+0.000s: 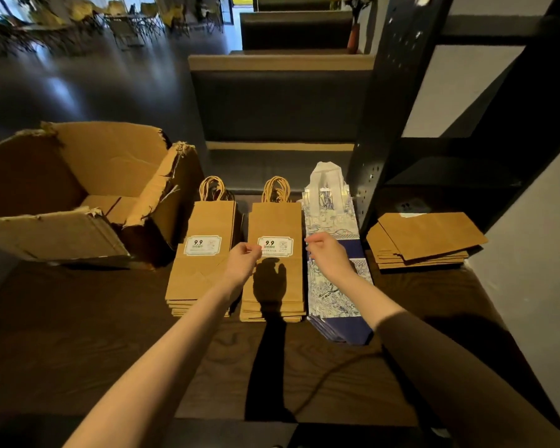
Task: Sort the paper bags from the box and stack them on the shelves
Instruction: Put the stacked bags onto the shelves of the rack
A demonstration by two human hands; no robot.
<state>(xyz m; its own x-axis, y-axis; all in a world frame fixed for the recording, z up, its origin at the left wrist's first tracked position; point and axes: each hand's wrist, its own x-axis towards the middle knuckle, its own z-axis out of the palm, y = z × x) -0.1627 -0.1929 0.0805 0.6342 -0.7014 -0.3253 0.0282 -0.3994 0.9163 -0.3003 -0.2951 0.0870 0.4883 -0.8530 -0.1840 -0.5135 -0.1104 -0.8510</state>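
Observation:
Four sorted stacks lie on the dark wooden table (78, 318). Two are brown handled bags with "9.9" labels, a left stack (198, 273) and a middle stack (291, 286). A blue-and-white patterned stack (332, 299) lies to their right, and flat brown bags without handles (424, 240) lie at the far right. My left hand (243, 260) hovers at the middle stack's left edge, fingers loosely curled, holding nothing. Over the patterned stack, my right hand (327, 253) hangs by the middle stack's right edge, also loosely curled and holding nothing.
A torn cardboard box (62, 195) stands at the table's left, showing only bare cardboard inside. A black metal shelf unit (398, 124) rises at the right, its low shelves dark. Padded benches stand behind the table. A cable runs across the table near me.

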